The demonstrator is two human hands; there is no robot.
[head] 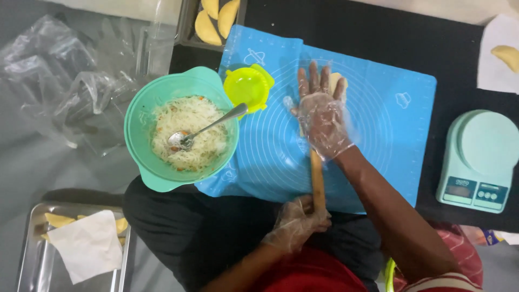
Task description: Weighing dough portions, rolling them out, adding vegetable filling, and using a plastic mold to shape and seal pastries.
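Two gloved hands: left hand (298, 220) grips rolling pin (317, 181); right hand (323, 116) flat on it.

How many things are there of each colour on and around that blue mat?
Blue: 1, the mat
Teal or mint: 2, the bowl and the kitchen scale
Yellow-green: 1, the round press
Wooden: 1, the rolling pin
Total: 5

A teal bowl (141, 116) of shredded filling with a metal spoon (208, 127) sits left of centre, a yellow-green dumpling press (248, 86) beside it. A mint kitchen scale (480, 159) stands at right; a steel tray (32, 238) with white paper (89, 246) lies lower left.
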